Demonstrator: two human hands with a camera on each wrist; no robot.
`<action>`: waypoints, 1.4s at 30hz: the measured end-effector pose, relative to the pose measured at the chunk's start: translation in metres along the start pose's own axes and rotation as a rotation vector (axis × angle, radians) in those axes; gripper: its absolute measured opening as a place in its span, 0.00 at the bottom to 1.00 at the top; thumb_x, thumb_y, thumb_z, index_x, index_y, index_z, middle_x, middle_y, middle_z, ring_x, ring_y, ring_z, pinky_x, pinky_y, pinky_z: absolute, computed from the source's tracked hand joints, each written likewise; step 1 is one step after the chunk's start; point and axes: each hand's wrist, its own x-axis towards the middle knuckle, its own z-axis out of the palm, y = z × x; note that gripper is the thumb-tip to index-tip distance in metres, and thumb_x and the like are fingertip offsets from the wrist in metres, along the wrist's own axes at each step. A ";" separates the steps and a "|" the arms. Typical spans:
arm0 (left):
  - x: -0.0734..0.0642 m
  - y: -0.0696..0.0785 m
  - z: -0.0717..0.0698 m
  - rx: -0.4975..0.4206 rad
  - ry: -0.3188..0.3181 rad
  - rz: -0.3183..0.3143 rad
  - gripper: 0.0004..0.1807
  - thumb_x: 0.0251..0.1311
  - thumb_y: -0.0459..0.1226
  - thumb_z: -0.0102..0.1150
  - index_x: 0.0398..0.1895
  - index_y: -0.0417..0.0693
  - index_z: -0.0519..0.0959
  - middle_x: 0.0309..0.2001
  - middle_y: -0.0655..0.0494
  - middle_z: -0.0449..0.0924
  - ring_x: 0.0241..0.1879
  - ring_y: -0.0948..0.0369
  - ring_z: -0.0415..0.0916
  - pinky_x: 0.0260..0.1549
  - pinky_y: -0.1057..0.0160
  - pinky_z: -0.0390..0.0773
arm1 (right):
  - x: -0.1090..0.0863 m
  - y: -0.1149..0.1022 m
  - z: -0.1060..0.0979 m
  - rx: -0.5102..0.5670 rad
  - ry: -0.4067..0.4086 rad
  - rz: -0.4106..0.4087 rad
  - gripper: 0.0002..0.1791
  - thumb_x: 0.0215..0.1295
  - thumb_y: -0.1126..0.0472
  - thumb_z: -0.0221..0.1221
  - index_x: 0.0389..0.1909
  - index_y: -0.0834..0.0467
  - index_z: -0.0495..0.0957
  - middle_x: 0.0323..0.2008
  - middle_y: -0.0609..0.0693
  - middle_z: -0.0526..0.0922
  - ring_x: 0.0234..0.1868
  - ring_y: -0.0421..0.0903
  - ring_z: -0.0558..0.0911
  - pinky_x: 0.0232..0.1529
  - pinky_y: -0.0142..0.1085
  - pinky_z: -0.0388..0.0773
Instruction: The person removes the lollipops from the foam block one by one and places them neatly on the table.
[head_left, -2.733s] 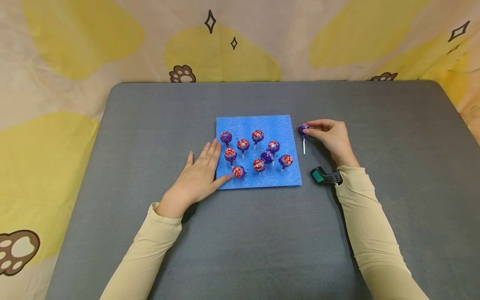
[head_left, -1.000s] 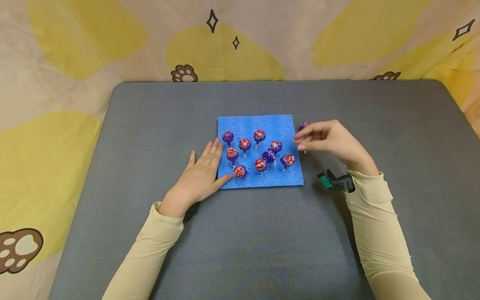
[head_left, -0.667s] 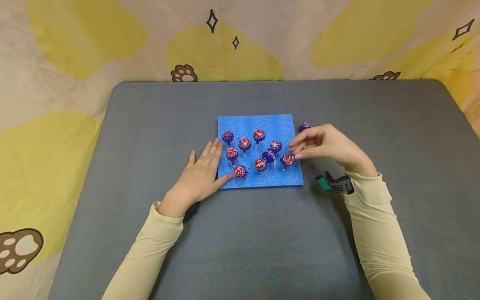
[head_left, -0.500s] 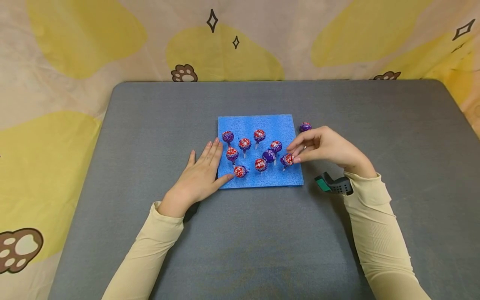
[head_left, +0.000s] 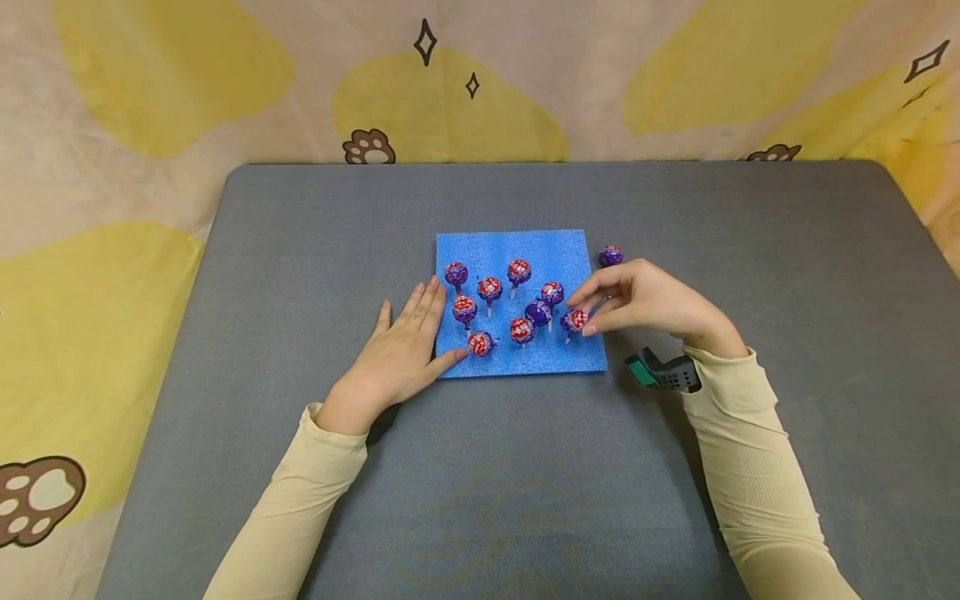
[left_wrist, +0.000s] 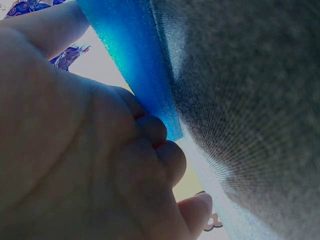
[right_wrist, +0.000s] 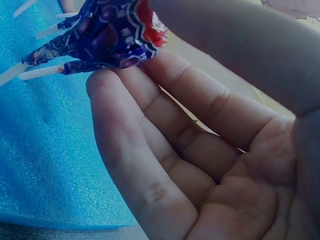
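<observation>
From my end the emptying of the blue foam board (head_left: 551, 254) looks barely begun, as I judge it: one loose lollipop (head_left: 611, 255) rests on the table (head_left: 480, 483) just off the board's right edge, its stick hidden by the right hand (head_left: 652, 304), while nine more stand in the board. My right hand is at the front-right lollipop (head_left: 572, 323), thumb and fingers curved about its head; I cannot tell whether they have tightened on it. Its white stick still reaches down to the board, so I take it as not yet out. My left hand (head_left: 397, 358) lies with fingers extended along the board's left edge, gripping nothing. The lollipop I'm at has a shiny purple wrapper, red with white marks on top, gathered into a crinkled neck around the stick; some printing shows, too blurred for me to read.
</observation>
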 end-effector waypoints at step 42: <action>-0.001 0.001 0.000 -0.005 0.014 0.001 0.47 0.65 0.60 0.41 0.74 0.44 0.36 0.75 0.51 0.27 0.73 0.53 0.29 0.65 0.39 0.34 | 0.000 0.002 -0.001 -0.045 0.051 0.010 0.15 0.53 0.64 0.68 0.41 0.66 0.81 0.38 0.55 0.85 0.36 0.47 0.84 0.40 0.34 0.79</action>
